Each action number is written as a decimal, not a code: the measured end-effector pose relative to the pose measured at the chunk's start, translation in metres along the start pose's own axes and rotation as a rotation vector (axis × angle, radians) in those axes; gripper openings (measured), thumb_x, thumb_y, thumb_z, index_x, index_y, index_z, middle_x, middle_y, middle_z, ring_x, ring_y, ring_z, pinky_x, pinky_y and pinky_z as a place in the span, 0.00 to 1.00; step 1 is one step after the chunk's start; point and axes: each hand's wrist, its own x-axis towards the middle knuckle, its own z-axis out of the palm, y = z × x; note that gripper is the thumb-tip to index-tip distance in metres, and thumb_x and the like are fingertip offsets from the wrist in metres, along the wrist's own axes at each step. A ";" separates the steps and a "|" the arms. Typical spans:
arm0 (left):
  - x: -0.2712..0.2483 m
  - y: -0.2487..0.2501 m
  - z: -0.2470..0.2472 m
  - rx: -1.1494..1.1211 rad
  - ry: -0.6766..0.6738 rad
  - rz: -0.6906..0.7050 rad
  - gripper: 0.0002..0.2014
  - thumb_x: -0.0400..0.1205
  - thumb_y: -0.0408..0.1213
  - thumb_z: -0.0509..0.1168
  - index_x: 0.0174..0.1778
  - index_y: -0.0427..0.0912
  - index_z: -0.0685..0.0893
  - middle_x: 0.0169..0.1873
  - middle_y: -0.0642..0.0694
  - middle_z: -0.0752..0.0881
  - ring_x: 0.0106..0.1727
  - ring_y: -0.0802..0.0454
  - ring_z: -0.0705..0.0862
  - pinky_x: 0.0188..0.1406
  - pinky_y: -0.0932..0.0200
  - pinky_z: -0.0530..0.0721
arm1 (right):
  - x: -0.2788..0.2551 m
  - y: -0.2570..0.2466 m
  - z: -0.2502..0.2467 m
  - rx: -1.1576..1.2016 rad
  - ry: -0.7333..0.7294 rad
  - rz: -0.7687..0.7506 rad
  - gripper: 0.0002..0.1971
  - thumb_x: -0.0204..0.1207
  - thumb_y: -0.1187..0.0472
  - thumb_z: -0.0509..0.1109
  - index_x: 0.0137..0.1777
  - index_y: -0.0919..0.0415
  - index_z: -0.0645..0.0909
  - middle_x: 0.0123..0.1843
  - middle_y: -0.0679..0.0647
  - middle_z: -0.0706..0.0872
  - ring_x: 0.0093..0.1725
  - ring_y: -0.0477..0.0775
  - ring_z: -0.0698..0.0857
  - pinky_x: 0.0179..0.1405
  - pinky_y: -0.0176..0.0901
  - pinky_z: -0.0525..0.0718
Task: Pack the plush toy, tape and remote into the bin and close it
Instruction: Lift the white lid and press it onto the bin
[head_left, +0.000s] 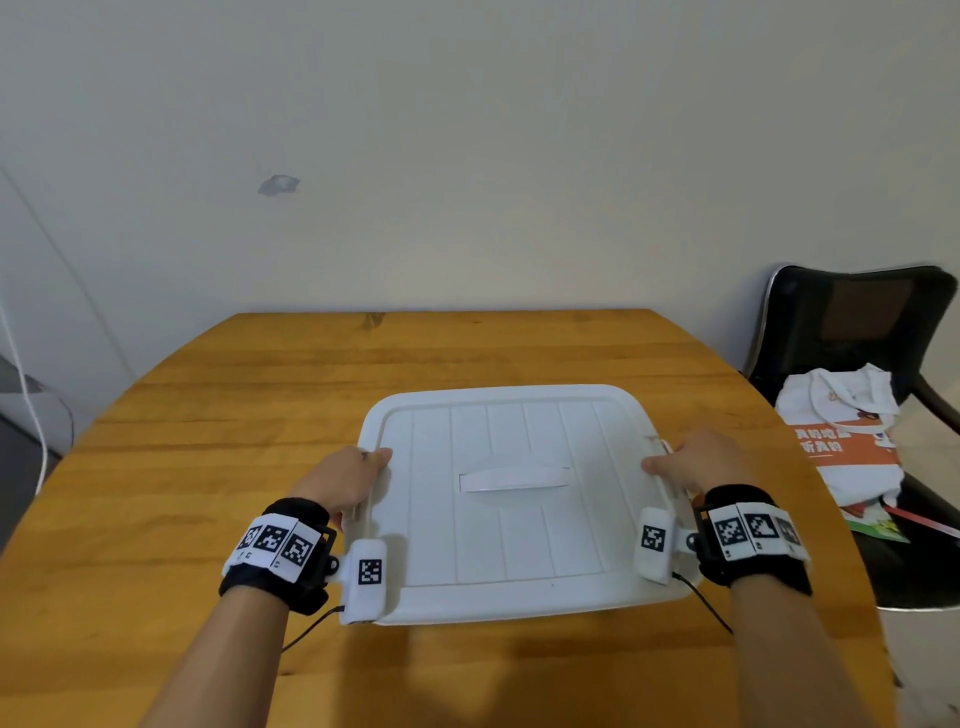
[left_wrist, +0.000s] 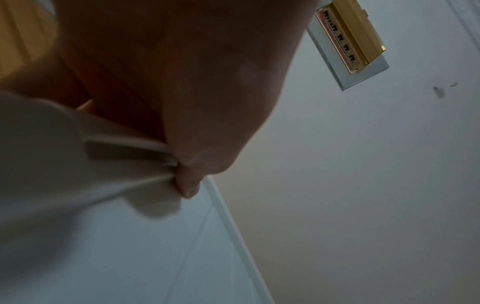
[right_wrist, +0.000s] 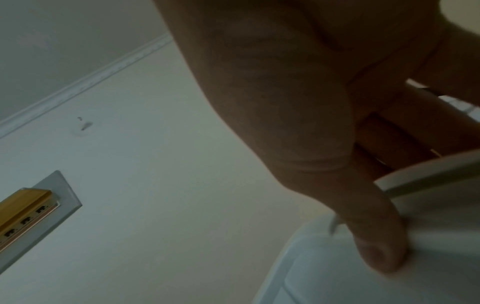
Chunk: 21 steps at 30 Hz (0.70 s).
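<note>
We note the left hand (head_left: 349, 480) gripping the left edge of the white lid (head_left: 511, 499), the right hand (head_left: 698, 462) gripping its right edge, thumbs on top. The lid lies over the wooden table (head_left: 208, 415). Beyond stands a plain wall (head_left: 467, 156); a black chair (head_left: 857, 322) sits right.

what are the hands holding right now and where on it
Both hold the white bin lid: the left hand grips its left edge, thumb on top; the right hand grips its right edge the same way.

Lid (head_left: 511, 499) hides bin's contents; fingers (head_left: 347, 512) of both hands tucked under its edges.
</note>
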 end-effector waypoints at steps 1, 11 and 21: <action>0.000 0.000 0.000 0.000 0.002 -0.003 0.26 0.88 0.55 0.51 0.54 0.35 0.83 0.45 0.38 0.90 0.43 0.37 0.91 0.30 0.54 0.87 | 0.001 -0.001 0.001 -0.005 0.021 -0.005 0.20 0.74 0.51 0.81 0.32 0.61 0.76 0.31 0.55 0.81 0.29 0.53 0.79 0.26 0.44 0.70; -0.002 0.002 0.002 -0.011 0.010 -0.015 0.25 0.88 0.56 0.51 0.52 0.38 0.83 0.46 0.39 0.90 0.45 0.38 0.90 0.43 0.46 0.91 | 0.008 0.000 0.002 -0.001 0.004 -0.033 0.18 0.71 0.52 0.83 0.37 0.64 0.81 0.35 0.58 0.85 0.39 0.61 0.87 0.35 0.45 0.78; -0.006 0.002 0.004 -0.024 0.024 0.006 0.26 0.88 0.56 0.51 0.47 0.38 0.84 0.44 0.39 0.91 0.44 0.38 0.90 0.43 0.45 0.91 | 0.006 0.003 0.003 0.011 0.011 -0.049 0.20 0.73 0.51 0.81 0.31 0.61 0.77 0.28 0.56 0.82 0.29 0.57 0.82 0.32 0.44 0.76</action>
